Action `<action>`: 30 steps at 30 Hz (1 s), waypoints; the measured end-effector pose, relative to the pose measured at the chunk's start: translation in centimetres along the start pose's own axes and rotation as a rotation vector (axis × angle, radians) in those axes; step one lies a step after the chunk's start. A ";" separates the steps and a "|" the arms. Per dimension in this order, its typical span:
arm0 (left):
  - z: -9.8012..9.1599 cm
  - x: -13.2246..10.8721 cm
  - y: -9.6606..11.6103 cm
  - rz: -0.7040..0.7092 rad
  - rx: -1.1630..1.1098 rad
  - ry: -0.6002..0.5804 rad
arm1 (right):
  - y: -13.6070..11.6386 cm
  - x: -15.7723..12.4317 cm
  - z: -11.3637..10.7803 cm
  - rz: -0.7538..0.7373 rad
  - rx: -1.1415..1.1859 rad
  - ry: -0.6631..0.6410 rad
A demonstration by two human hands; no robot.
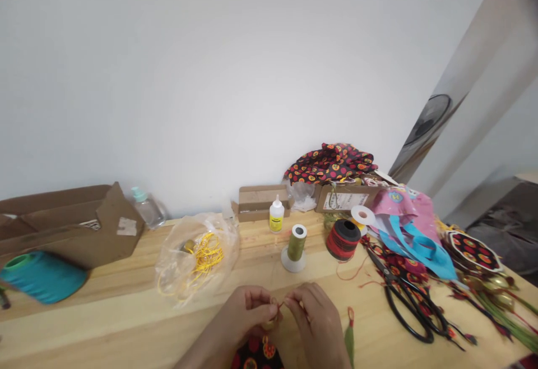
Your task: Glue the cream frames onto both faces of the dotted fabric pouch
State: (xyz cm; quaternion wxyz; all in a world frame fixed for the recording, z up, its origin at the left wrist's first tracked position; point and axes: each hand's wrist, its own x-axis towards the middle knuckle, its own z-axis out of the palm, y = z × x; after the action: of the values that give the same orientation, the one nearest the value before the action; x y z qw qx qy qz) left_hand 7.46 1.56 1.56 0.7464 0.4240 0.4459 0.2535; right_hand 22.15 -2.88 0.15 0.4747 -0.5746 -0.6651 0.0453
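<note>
My left hand (pixel 252 310) is closed in a pinch on a small loop of reddish cord (pixel 274 301). Opposite it, my right hand (pixel 313 318) pinches the thin red end of the cord, with its fingertips close to the left ones. A gold-coloured bit (pixel 271 323), too small to make out, shows under the left thumb. Black fabric with red and yellow round patterns (pixel 256 353) lies just below the hands, partly hidden by the left wrist. Beside the right wrist is a green tassel (pixel 349 340) with an orange-red loop.
Ahead stand an olive thread spool (pixel 297 244), a white glue bottle (pixel 276 216) and a red cord spool (pixel 343 240). Black-handled scissors (pixel 406 296) lie right, near blue ribbon (pixel 424 251). Leftward are a plastic bag with yellow cord (pixel 208 254), a teal thread cone (pixel 44 276) and a cardboard box (pixel 113 229).
</note>
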 end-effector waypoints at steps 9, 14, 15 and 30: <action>1.7 2.1 0.7 -0.107 -0.107 -0.232 | 2.0 0.4 -1.9 0.118 -0.007 -0.051; 3.4 3.2 0.2 -0.154 -0.133 -0.237 | 3.5 0.1 -3.2 0.216 0.031 -0.056; 3.7 3.3 0.0 -0.166 -0.162 -0.225 | 3.8 0.0 -3.4 0.237 0.044 -0.065; 5.3 3.6 -0.8 -0.210 -0.176 -0.065 | 10.9 -2.0 -13.4 0.309 -0.391 -0.044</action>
State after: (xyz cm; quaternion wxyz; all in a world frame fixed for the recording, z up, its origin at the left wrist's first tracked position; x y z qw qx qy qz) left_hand 13.84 1.70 0.60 0.8172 0.3157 0.4396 0.1983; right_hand 38.95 -7.31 -0.35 0.3276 -0.7491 -0.5758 0.0004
